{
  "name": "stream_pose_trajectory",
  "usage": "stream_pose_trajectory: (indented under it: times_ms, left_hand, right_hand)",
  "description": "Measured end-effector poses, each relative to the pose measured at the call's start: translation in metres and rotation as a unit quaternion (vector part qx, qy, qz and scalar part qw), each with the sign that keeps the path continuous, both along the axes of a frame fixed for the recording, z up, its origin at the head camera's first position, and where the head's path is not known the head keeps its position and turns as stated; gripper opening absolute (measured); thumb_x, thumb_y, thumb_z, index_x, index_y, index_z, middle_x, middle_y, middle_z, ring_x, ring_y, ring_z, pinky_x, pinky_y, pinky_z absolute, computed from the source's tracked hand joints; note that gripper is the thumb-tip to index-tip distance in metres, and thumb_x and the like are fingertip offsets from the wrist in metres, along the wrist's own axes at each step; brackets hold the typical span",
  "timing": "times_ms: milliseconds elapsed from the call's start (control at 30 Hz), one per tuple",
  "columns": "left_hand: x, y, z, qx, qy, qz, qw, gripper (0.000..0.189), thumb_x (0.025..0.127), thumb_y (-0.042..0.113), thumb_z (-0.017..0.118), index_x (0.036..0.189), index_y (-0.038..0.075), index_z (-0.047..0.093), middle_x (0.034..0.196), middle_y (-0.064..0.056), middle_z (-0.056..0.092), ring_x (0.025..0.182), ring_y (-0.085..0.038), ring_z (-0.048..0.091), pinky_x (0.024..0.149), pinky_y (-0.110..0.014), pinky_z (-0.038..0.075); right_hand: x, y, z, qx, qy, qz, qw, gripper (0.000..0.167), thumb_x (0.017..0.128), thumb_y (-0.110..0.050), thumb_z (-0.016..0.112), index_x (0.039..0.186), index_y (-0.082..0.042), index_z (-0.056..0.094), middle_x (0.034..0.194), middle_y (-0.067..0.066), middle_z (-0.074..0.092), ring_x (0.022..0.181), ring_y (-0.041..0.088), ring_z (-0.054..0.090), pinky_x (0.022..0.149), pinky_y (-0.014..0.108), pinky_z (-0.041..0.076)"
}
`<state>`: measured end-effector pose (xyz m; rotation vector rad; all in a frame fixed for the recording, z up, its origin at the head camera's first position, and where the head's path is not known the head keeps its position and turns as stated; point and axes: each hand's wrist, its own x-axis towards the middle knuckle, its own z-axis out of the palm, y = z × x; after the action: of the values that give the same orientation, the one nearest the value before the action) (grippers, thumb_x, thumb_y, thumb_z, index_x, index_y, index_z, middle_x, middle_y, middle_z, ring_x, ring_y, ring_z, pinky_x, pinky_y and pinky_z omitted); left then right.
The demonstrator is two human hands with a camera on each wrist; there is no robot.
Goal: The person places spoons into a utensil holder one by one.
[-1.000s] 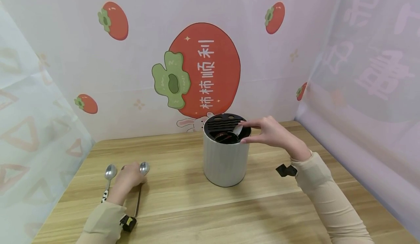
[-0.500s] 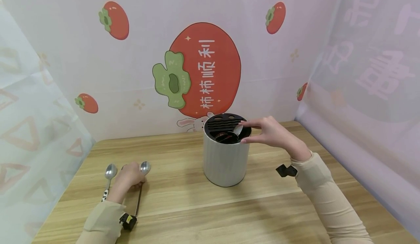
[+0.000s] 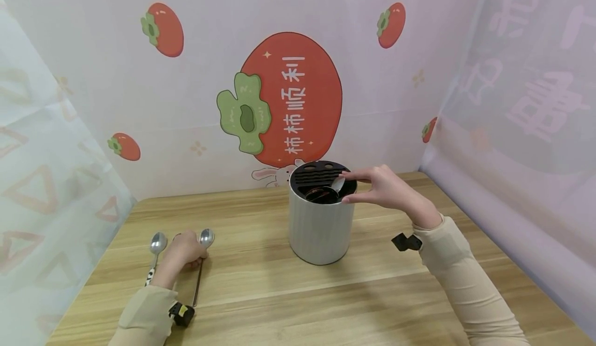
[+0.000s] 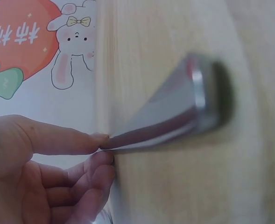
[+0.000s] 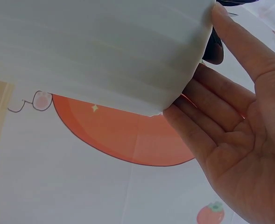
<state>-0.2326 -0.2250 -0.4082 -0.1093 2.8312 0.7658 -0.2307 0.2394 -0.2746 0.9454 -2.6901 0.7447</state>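
Observation:
My left hand (image 3: 183, 247) pinches the slim metal handle (image 4: 160, 112) of a spoon (image 3: 207, 237) between thumb and fingertips. Its shiny bowl lies just right of the hand in the head view, and the handle's end points back toward the wrist. My right hand (image 3: 379, 185) holds the upper edge of a white ribbed cutlery holder (image 3: 320, 232), thumb at the front rim, other fingers spread across the far side. Between thumb and fingers a spoon bowl (image 3: 338, 183) sticks up from the black slotted insert (image 3: 316, 176). Part of the fingers is hidden behind the holder.
Left of my left hand lies a second spoon (image 3: 158, 242) with a black-and-white patterned handle, partly covered by the forearm. Another dark-rimmed utensil (image 3: 321, 195) sits inside the holder. The wooden table (image 3: 261, 289) ends at printed curtains (image 3: 195, 77) behind and at both sides.

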Motion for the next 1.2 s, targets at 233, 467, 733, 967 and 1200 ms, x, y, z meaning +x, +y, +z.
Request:
stream_pose_trajectory:
  times_ms: [233, 467, 733, 967, 1200]
  left_hand:
    - [-0.0019, -0.002, -0.0033, -0.002, -0.002, 0.0, 1.0, 0.017, 0.077, 0.012, 0.068, 0.063, 0.004, 0.063, 0.056, -0.006, 0.06, 0.047, -0.014, 0.052, 0.044, -0.022, 0.038]
    - [-0.0021, -0.0017, -0.0031, 0.004, -0.006, -0.002, 1.0, 0.017, 0.078, 0.011, 0.067, 0.063, 0.004, 0.063, 0.057, -0.006, 0.061, 0.047, -0.013, 0.051, 0.044, -0.021, 0.038]
    - [-0.0022, 0.0003, -0.0019, 0.017, -0.008, 0.001, 0.9998, 0.016, 0.075, 0.011, 0.068, 0.061, 0.004, 0.063, 0.055, -0.006, 0.061, 0.045, -0.011, 0.051, 0.045, -0.021, 0.04]
    - [-0.0026, 0.0026, -0.001, 0.026, -0.006, -0.001, 0.9996, 0.017, 0.075, 0.012, 0.069, 0.06, 0.005, 0.064, 0.054, -0.004, 0.062, 0.046, -0.012, 0.054, 0.047, -0.022, 0.042]
    - [-0.0024, 0.0034, -0.0016, 0.033, -0.001, -0.008, 0.9994, 0.019, 0.075, 0.011, 0.069, 0.058, 0.004, 0.064, 0.053, -0.004, 0.061, 0.045, -0.011, 0.053, 0.045, -0.02, 0.039]
  right_hand:
    - [0.0004, -0.0003, -0.0001, -0.004, 0.01, 0.007, 0.9999, 0.055, 0.075, -0.041, 0.077, 0.12, -0.011, 0.067, 0.12, 0.007, 0.066, 0.108, 0.02, 0.065, 0.091, 0.044, 0.05]
    - [-0.0011, 0.0003, -0.0007, -0.002, 0.014, 0.006, 0.9999, 0.055, 0.074, -0.042, 0.077, 0.119, -0.011, 0.067, 0.119, 0.006, 0.067, 0.107, 0.02, 0.065, 0.091, 0.043, 0.05]
    - [-0.0015, -0.0002, -0.0016, -0.003, 0.011, 0.005, 0.9999, 0.054, 0.075, -0.042, 0.077, 0.119, -0.011, 0.067, 0.118, 0.006, 0.067, 0.107, 0.02, 0.065, 0.09, 0.044, 0.05]
    - [-0.0004, -0.0003, 0.0001, 0.001, 0.012, 0.004, 0.9999, 0.055, 0.074, -0.043, 0.077, 0.119, -0.012, 0.067, 0.119, 0.006, 0.067, 0.107, 0.02, 0.065, 0.091, 0.043, 0.05]
    - [-0.0001, -0.0005, 0.0005, -0.001, 0.009, 0.002, 1.0, 0.055, 0.074, -0.043, 0.077, 0.119, -0.013, 0.067, 0.12, 0.005, 0.067, 0.108, 0.018, 0.064, 0.091, 0.041, 0.05]
